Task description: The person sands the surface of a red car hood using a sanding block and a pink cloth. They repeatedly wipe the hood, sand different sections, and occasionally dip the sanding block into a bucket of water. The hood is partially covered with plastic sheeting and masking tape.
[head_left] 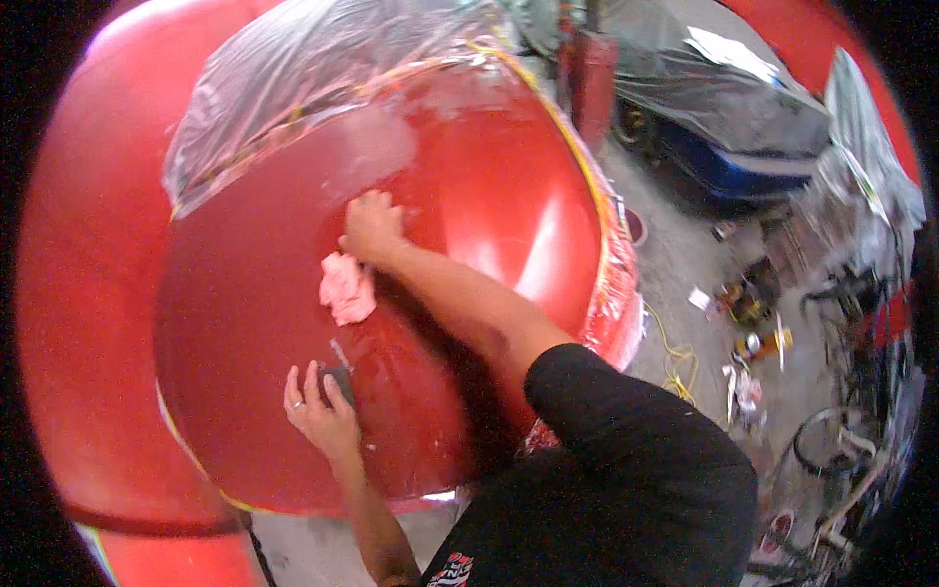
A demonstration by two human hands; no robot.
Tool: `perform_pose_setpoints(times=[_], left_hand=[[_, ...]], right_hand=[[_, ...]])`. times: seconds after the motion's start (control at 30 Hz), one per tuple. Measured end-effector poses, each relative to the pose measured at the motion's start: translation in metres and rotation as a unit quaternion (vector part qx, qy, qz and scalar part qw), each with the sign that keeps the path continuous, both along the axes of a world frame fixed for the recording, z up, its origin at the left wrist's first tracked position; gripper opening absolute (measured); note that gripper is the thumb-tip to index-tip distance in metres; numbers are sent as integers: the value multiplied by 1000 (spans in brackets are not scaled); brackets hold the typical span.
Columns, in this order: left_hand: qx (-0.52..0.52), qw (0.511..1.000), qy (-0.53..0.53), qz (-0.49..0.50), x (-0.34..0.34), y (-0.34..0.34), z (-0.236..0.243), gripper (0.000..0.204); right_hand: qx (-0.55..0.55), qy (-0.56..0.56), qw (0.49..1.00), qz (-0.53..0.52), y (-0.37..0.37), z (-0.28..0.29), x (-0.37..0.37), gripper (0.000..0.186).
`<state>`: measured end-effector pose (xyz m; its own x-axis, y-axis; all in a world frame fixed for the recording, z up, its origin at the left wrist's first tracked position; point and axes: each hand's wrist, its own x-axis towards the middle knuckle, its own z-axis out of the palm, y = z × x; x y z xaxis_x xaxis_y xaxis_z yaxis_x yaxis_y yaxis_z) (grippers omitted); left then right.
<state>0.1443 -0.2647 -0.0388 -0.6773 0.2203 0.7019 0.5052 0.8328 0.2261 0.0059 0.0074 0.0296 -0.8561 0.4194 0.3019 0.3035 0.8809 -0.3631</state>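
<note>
My left hand (325, 416) rests low on a large red painted car panel (245, 342), its fingers curved and somewhat apart. A small dark grey block (341, 381), like a sanding block, shows between its thumb and fingers. Farther up the panel, my right hand (374, 227) presses down with its fingers curled. Whatever may be under that palm is hidden. A crumpled pink cloth (347, 291) lies beside my right hand, just below its thumb. Around both hands the surface is dull and wet-looking, with a pale streak near the block; the panel's right side is glossier.
Clear plastic sheeting (323, 64) and yellow tape (562, 122) border the panel. To the right stands a covered blue car (729, 157). A yellow cord (677, 357), a yellow bottle (766, 344) and a bicycle wheel (827, 440) are on the concrete floor.
</note>
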Motion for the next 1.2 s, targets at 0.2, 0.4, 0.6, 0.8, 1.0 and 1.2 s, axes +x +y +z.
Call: perform_pose_setpoints(times=[0.2, 0.4, 0.6, 0.8, 1.0, 1.2], left_hand=[[-41, 980, -85, -176, -56, 96, 52, 65], [-144, 968, -100, -181, -104, 139, 32, 61], [-170, 962, -69, -201, -116, 136, 27, 36], [-142, 963, -36, -228, -88, 158, 26, 30], [-125, 969, -69, -200, -87, 152, 18, 31], [-120, 970, -87, -195, -87, 162, 20, 31]], right_hand=[[-169, 166, 971, 45, 15, 18, 65, 32], [-313, 278, 894, 160, 19, -9, 281, 38], [-545, 74, 835, -4, 44, -86, 447, 41], [-441, 124, 888, -42, 88, -110, 487, 36], [-483, 113, 864, -84, 133, -109, 498, 32], [-531, 158, 826, -107, 153, -112, 508, 43]])
